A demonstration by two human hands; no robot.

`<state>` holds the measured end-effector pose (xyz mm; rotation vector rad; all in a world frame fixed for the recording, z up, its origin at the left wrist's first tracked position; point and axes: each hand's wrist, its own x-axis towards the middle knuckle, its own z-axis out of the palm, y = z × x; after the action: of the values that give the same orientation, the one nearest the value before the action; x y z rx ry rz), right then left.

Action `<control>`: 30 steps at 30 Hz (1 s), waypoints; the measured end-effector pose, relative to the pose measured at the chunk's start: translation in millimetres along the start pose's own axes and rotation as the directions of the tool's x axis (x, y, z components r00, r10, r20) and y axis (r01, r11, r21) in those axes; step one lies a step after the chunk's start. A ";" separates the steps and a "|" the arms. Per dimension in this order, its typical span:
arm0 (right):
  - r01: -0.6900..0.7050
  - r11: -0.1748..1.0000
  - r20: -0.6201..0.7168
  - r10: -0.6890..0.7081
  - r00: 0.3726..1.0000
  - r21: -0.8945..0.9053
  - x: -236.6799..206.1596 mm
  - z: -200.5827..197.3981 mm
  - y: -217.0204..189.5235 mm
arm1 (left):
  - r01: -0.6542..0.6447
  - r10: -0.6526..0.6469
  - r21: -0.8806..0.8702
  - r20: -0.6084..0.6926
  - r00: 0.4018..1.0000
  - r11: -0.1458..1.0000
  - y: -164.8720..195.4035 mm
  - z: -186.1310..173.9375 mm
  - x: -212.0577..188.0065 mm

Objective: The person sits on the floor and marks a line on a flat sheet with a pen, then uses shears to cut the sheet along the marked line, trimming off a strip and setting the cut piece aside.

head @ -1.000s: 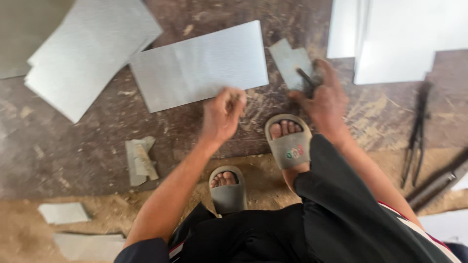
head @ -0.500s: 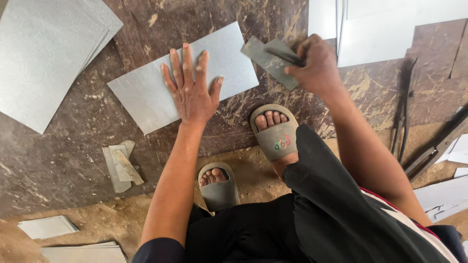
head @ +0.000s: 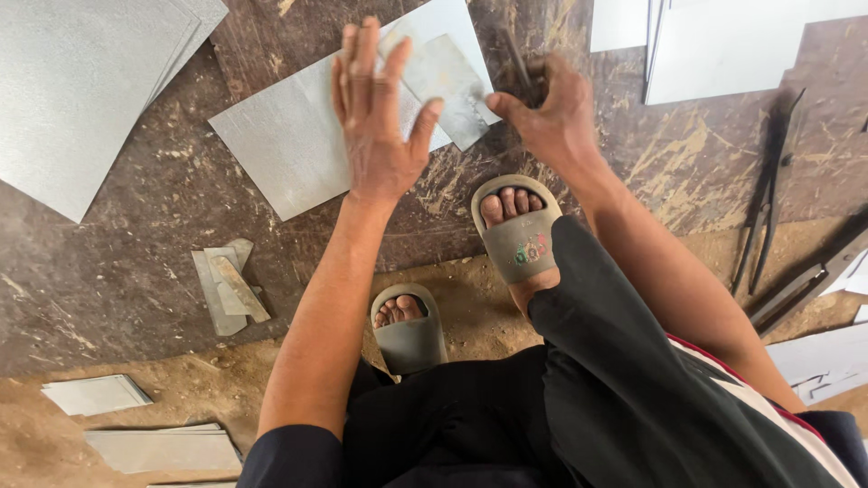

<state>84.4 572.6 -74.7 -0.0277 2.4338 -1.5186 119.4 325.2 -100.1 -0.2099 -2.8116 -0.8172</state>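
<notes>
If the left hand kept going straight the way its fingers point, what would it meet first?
The left hand points away from the person, over the grey metal sheet. Straight on, its fingertips would probably first reach the smaller metal piece lying near the sheet's far corner, though how high the hand is above them is unclear.

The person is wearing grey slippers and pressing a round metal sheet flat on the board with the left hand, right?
Not quite: the head view shows the metal sheet is rectangular, not round. The left hand is over it, and the slippers are grey.
</notes>
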 end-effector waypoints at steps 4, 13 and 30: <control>0.073 0.960 -0.045 -0.089 0.995 -0.272 -10.8 6.5 15.9 | -0.001 -0.007 0.045 0.172 0.985 0.999 13.2 -5.3 1.6; 0.073 0.940 -0.082 -0.106 0.991 -0.334 -15.5 13.1 27.2 | -0.082 0.047 0.117 0.270 0.962 0.990 1.1 3.0 17.8; 0.171 0.925 -0.077 -0.209 0.975 -0.339 -18.4 11.3 32.7 | -0.119 0.094 0.099 0.227 0.969 0.988 -2.1 9.1 2.5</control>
<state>108.9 580.2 -104.3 -0.2600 2.8231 -1.1886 115.1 328.5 -108.2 -0.4572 -3.0106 -0.6460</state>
